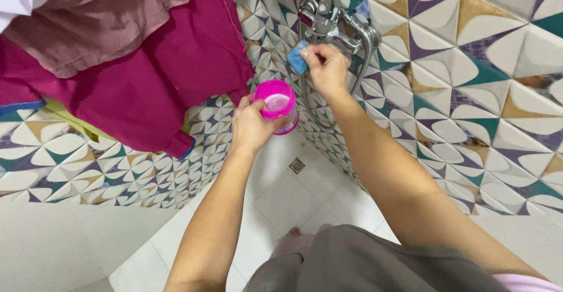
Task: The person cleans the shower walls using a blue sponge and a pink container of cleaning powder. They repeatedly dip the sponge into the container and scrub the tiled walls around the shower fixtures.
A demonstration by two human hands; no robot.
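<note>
My left hand (251, 125) grips a small pink plastic cup (277, 105) by its side, held upright below a chrome wall tap (319, 19). Pale liquid or foam shows inside the cup. A little above and to the right of the cup, my right hand (326, 69) pinches a small blue sponge or cloth (297, 57), close against the tap's body and its metal shower hose (366, 51).
Patterned tiles cover both walls of the corner. Magenta and pink garments (129, 63) hang on the left wall. The white tiled floor has a small square drain (297, 165). My grey clothing and toes show at the bottom.
</note>
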